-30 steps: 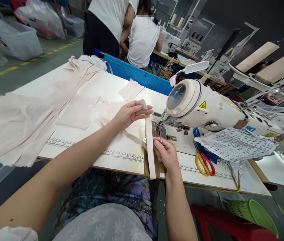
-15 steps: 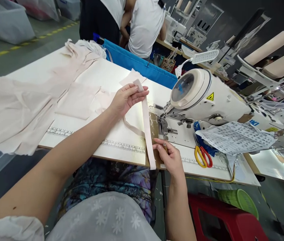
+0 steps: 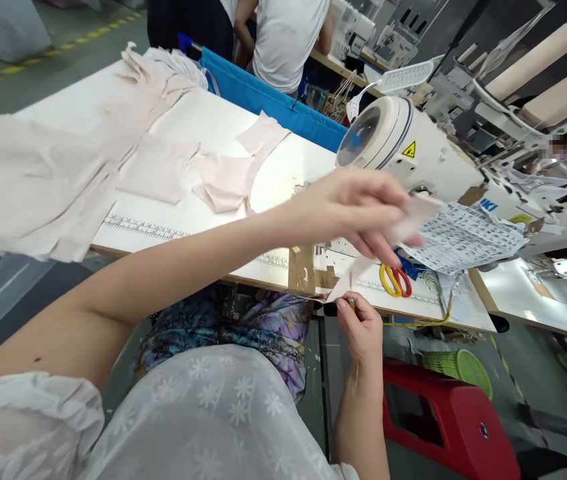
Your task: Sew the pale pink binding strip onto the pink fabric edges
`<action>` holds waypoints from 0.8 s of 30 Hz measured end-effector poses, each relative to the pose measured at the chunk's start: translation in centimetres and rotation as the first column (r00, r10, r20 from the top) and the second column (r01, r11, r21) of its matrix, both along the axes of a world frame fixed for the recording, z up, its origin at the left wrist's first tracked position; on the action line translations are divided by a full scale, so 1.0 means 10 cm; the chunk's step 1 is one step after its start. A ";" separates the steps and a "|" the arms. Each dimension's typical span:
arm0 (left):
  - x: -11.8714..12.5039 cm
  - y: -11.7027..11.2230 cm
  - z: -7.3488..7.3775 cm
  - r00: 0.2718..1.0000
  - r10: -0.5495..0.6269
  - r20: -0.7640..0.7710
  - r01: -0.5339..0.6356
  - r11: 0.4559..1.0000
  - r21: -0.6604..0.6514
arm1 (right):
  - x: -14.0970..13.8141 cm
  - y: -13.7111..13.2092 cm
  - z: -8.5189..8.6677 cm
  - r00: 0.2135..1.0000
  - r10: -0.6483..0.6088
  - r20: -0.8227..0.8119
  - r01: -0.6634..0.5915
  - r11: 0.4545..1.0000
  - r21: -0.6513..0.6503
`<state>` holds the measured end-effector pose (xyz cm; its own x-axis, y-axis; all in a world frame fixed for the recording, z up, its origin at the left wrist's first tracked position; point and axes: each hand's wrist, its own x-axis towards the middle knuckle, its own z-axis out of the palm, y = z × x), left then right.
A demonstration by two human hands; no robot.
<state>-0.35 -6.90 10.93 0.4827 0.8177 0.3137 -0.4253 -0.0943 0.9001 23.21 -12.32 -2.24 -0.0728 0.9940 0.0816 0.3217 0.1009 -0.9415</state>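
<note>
Nearest the body, the right hand [image 3: 361, 327] has thumb and forefinger pinched together on a small brownish object [image 3: 351, 303] at the front edge of the white table [image 3: 308, 152]. The narrow, pale pink fabric strip [image 3: 348, 280] slants up from beside these fingertips toward the left hand [image 3: 363, 207]. Caution: if its lower end is not secured, it could slip or twist.

The left hand is blurred; its fingers appear closed on the strip's other end, though the blur prevents certainty. Uneven pull between the hands could stretch the fabric.

Beyond the strip lie scissors with one yellow and one red handle [image 3: 396, 283]; slack fabric could snag there. The white printed paper sheet [image 3: 463, 237], near the left fingertips, could be displaced by a wide reach. Farther back, the white sewing machine [image 3: 428, 153] could catch trailing fabric on its projecting parts.
</note>
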 end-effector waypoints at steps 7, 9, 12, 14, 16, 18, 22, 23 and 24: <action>0.65 -0.44 0.05 0.958 0.126 -0.259 0.052 0.809 0.585 | 0.25 -0.42 -0.12 0.979 -0.195 -0.064 0.200 0.974 0.103; 0.74 -0.44 0.04 0.942 0.199 -0.269 0.020 0.770 0.637 | 0.30 -0.53 -0.10 0.972 -0.226 -0.070 0.234 0.964 0.129; 0.84 -0.41 0.03 0.927 0.242 -0.286 -0.001 0.765 0.644 | 0.34 -0.67 -0.03 0.961 -0.268 -0.071 0.277 0.945 0.176; 0.89 -0.43 0.01 0.921 0.246 -0.302 0.011 0.759 0.651 | 0.33 -0.75 0.03 0.939 -0.322 -0.117 0.342 0.909 0.240; 0.94 -0.49 -0.02 0.917 0.243 -0.316 0.033 0.744 0.668 | 0.28 -0.81 0.11 0.912 -0.354 -0.207 0.404 0.859 0.314; 0.98 -0.57 -0.07 0.916 0.233 -0.327 0.058 0.729 0.682 | 0.19 -0.85 0.21 0.899 -0.333 -0.285 0.424 0.823 0.378; 0.98 -0.75 -0.18 0.909 0.233 -0.346 0.088 0.703 0.705 | -0.02 -0.87 0.39 0.920 -0.219 -0.327 0.353 0.825 0.441; 0.96 -0.77 -0.21 0.904 0.251 -0.347 0.080 0.697 0.712 | -0.06 -0.86 0.43 0.922 -0.204 -0.328 0.342 0.825 0.450; 0.94 -0.79 -0.23 0.898 0.272 -0.346 0.067 0.694 0.717 | -0.10 -0.85 0.45 0.924 -0.195 -0.330 0.337 0.823 0.457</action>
<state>9.07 -14.75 8.61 0.6243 0.4891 0.6091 0.0035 -0.7815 0.6239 22.21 -20.85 2.27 0.2825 0.7890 0.5456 0.1588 0.5224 -0.8378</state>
